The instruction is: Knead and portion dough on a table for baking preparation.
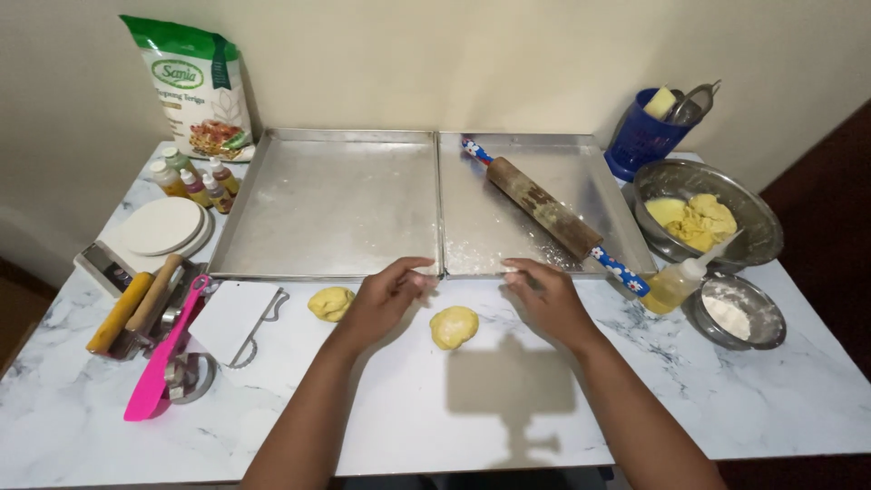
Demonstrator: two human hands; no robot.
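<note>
My left hand [386, 295] hovers over the marble table [454, 408] with its fingers curled and apart, holding nothing. My right hand [543, 298] mirrors it, fingertips at the front rim of the right baking tray [472, 204]. A yellow dough ball [454, 327] lies on the table between and just below both hands. A second dough ball [330, 302] sits left of my left hand. A wooden rolling pin [544, 210] with blue flowered handles lies diagonally in the right tray.
An empty left tray [331, 204] adjoins the right one. At right stand a metal bowl of dough [708, 218], a flour bowl [737, 313], an oil bottle [676, 283] and a blue cup [646, 132]. At left lie a pink spatula [163, 358], a scraper [231, 318], cutters, colouring bottles, a scale and a flour bag [195, 86].
</note>
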